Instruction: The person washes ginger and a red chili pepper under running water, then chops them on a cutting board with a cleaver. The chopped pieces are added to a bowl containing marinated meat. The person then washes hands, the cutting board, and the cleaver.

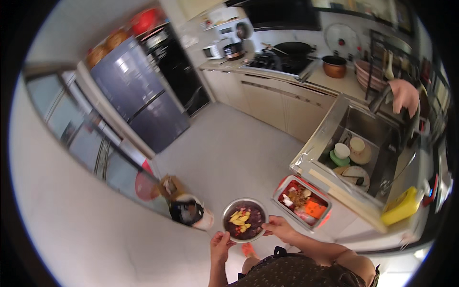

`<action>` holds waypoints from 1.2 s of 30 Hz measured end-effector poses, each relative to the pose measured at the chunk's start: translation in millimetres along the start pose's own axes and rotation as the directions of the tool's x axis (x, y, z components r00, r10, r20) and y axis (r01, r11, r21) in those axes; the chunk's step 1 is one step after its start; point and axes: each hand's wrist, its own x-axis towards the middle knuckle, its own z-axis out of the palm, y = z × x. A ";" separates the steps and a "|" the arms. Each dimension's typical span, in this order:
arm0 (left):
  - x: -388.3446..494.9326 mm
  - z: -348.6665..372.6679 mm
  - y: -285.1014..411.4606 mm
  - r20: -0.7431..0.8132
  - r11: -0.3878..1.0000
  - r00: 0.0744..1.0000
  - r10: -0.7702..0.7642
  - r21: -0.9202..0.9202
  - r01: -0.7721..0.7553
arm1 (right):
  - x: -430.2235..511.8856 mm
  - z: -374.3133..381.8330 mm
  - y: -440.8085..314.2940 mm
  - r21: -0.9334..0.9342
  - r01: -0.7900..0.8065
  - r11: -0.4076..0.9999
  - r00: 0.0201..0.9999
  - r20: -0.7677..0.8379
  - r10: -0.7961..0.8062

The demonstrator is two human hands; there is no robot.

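Note:
Both hands hold a round stainless-steel bowl (265, 211) level in front of my body, above the floor. My left hand (220, 244) grips its near-left rim, thumb on top. On the right side, the rim is pinched by my right hand (281, 229), with the thumb over the edge. Inside the bowl lies a dark purplish-red food mass (255, 219), which I cannot identify more exactly. Yellow slices (238, 222), probably ginger, and small red pieces rest on top of it. The fingers beneath the bowl are hidden.
Right of the bowl stands a waste bin (278, 192) holding scraps; another bin (208, 219) is at left. A sink (369, 118) contains dishes, with a yellow bottle (401, 206) nearby. Farther off are a gas stove (261, 61), a copper-coloured pot (334, 68) and a refrigerator (132, 86).

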 end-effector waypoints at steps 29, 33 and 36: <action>739.1 261.4 129.4 0.380 0.821 0.811 -0.445 0.534 0.201 | 470.8 -284.0 -362.0 -0.093 0.640 0.762 0.192 -0.942 -0.276; 830.2 320.6 91.1 0.389 0.751 0.719 -0.577 0.599 0.278 | 530.4 -357.7 -395.0 -0.244 0.554 0.796 0.058 -0.942 -0.330; 907.0 381.9 69.3 0.463 0.757 0.661 -0.591 0.600 0.258 | 566.7 -387.3 -419.6 -0.290 0.497 0.818 0.042 -0.934 -0.356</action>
